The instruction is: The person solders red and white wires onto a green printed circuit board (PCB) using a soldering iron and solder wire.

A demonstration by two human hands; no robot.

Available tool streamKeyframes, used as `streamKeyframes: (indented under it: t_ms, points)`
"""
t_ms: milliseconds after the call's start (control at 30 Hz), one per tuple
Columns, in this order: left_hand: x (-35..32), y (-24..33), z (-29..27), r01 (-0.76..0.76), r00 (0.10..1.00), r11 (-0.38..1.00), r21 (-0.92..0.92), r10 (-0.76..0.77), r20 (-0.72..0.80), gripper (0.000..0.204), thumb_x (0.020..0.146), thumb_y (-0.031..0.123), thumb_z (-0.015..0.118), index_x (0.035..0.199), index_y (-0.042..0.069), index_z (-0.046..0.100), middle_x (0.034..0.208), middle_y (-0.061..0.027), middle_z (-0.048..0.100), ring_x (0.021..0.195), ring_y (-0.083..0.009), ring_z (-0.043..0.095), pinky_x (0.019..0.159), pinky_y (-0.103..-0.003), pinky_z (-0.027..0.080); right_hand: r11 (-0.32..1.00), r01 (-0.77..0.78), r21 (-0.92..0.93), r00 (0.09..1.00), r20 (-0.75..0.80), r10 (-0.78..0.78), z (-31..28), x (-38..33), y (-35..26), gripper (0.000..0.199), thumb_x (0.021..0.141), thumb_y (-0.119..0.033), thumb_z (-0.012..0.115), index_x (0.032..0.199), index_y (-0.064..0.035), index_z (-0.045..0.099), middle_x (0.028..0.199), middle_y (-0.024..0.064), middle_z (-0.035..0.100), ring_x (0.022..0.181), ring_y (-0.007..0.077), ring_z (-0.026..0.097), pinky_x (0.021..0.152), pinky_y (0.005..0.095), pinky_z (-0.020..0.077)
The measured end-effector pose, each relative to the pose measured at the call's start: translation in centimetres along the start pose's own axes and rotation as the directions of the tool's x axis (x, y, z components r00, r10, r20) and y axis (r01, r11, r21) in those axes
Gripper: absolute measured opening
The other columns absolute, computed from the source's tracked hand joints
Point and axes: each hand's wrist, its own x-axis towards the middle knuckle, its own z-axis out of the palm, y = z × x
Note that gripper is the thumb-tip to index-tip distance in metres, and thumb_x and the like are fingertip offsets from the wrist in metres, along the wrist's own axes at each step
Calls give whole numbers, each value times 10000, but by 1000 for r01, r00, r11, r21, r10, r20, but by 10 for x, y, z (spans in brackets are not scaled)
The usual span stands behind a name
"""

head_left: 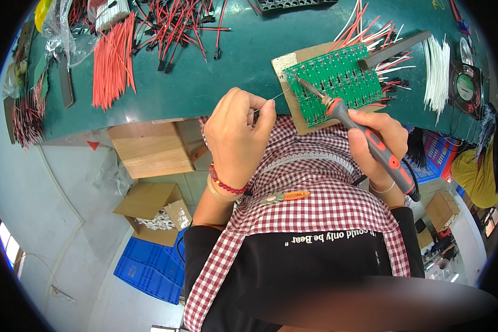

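My right hand is closed round the grey and red handle of a soldering iron. The iron's tip points up and left, over the left part of a green circuit board panel. Between the thumb and fingers of my left hand is a thin strand of solder wire, reaching toward the board near the tip. Whether tip and wire touch the board is too small to tell. The panel lies on a piece of cardboard, and a dark bar rests across its upper right corner.
Red and white wires stick out behind the panel. Right of it lie a bundle of white wires and a round black fan-like object. Red wires and black-tipped cables spread across the green table. Boxes stand below.
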Motion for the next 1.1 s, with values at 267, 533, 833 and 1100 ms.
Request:
streamKeyframes:
  t_ms: [267,533,833,1100]
  points:
    - [9,3,4,-10,1000,1000,-14,10,-19,211,736,7,751,713,48,546,627,-32,472,510,-163,416,471,-319,331,998,-24,-54,996,-88,19,-6,1,7,238,760,-53,711,992,-1,696,805,111,719,615,169,669,563,261,506]
    - [7,1,-1,2,1000,1000,17,-2,-9,214,735,7,752,702,54,546,623,-29,470,507,-159,414,468,-313,326,998,60,-4,996,-61,-60,0,4,8,238,739,-42,711,972,6,694,824,130,724,634,200,692,585,272,525]
    - [7,1,0,17,1000,1000,9,-17,-6,209,739,11,750,706,53,548,636,-28,502,503,-153,421,467,-310,333,999,38,-30,999,-26,-39,3,5,3,264,722,-38,729,980,2,695,803,133,721,604,207,685,565,277,526]
    - [6,3,0,-4,1000,1000,-19,3,-12,204,748,7,743,712,48,546,626,-34,479,501,-160,415,465,-315,330,996,73,-58,984,-157,-81,-5,1,4,249,742,-40,720,984,12,695,810,121,718,616,167,672,548,270,504]
